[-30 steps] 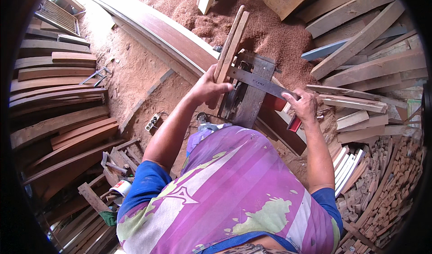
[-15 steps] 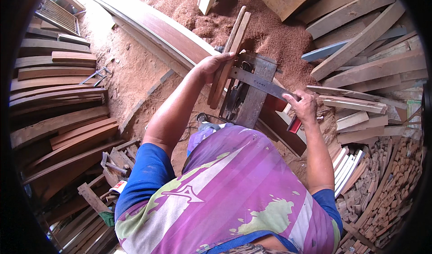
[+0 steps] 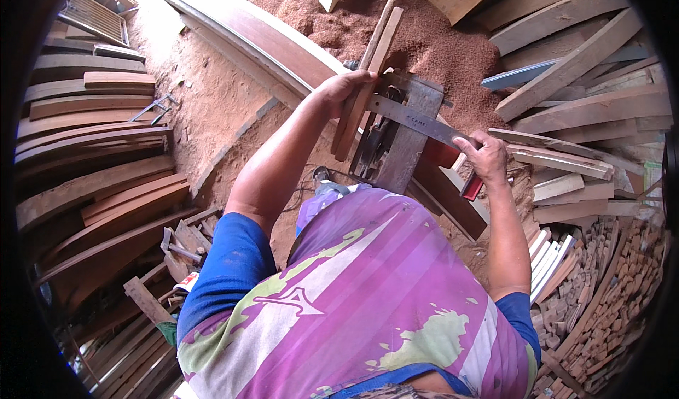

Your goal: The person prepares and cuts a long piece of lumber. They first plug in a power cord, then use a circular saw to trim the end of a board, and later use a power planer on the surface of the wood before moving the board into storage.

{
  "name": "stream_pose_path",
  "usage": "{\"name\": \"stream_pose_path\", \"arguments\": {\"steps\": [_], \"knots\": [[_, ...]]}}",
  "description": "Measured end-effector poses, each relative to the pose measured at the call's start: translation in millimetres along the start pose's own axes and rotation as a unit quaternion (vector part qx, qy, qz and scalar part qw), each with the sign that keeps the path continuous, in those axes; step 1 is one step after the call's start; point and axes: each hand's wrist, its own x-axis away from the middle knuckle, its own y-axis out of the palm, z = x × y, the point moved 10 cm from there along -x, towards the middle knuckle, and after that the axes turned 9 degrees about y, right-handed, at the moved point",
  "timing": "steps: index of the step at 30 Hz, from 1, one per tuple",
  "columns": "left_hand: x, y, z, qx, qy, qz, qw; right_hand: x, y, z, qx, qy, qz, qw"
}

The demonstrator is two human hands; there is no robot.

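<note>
While the left hand (image 3: 344, 86) is closing around a pair of narrow wooden strips (image 3: 368, 74), the strips are lying lengthwise over the far-left side of a small saw bench (image 3: 407, 141), their far ends reaching out over the sawdust heap (image 3: 424, 38). The right hand (image 3: 484, 157) is sitting at the near-right end of a flat metal bar (image 3: 414, 120) that is running crosswise over the bench toward the strips; the fingers are resting on it, but whether they are clamping it or only pressing is not clear. A red block (image 3: 472, 185) is showing just below that hand.

Judged step: strips being lined up against the bar before a pass along the bench. The next move is calling for both strips kept together and flush to the bar, left fingers kept clear of the slot.

Curved planks (image 3: 92, 151) are stacked at left, offcuts (image 3: 601, 272) piled at near right.
</note>
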Motion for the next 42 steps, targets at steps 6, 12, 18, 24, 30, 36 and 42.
{"name": "stream_pose_path", "arguments": {"steps": [6, 12, 18, 24, 30, 36, 42], "knots": [[11, 10, 7, -0.001, 0.015, 0.006, 1.000, 3, 1, 1, 0.006, -0.001, 0.010, 1.000], [5, 7, 4, 0.017, 0.007, 0.000, 1.000, 5, -3, -3, 0.007, -0.010, 0.022, 1.000], [7, 7, 7, 0.007, 0.007, 0.002, 1.000, 3, 2, 0, -0.016, -0.006, 0.009, 1.000], [10, 8, 8, -0.002, 0.007, 0.008, 1.000, 4, 0, -2, -0.009, -0.002, 0.006, 1.000], [9, 8, 6, 0.000, 0.010, 0.022, 1.000, 5, 0, 1, -0.015, -0.003, 0.009, 1.000], [7, 7, 9, 0.004, 0.025, 0.016, 1.000, 4, -3, -4, -0.014, -0.011, 0.021, 1.000], [0, 1, 5, 0.008, 0.023, 0.013, 1.000, 6, -5, -6, -0.027, -0.001, 0.009, 1.000]]}}
